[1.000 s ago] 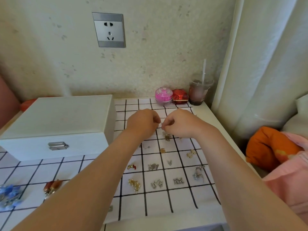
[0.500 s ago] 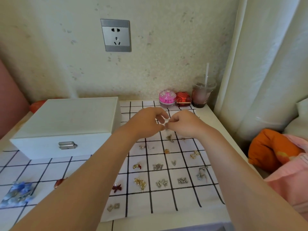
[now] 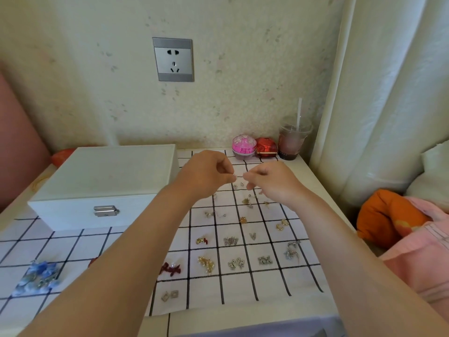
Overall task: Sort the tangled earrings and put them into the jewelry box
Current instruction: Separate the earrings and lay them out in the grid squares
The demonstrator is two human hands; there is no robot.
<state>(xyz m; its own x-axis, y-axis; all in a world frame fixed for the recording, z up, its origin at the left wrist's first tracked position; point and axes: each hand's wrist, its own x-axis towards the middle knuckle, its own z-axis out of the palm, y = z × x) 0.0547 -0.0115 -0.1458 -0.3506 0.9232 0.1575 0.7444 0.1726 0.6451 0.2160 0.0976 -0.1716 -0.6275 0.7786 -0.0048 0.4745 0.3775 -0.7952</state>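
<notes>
Pinching a thin earring [image 3: 239, 176], left hand [image 3: 206, 173] and right hand [image 3: 274, 183] nearly touch.

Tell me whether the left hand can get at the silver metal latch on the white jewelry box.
Probably yes: the silver metal latch faces the person, nothing before it but checked cloth. The left hand, however, is pinching a tiny earring.

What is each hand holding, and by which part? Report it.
Left hand and right hand each pinch one end of what looks like a thin earring between thumb and fingertip; too small to tell hook from ornament.
</notes>
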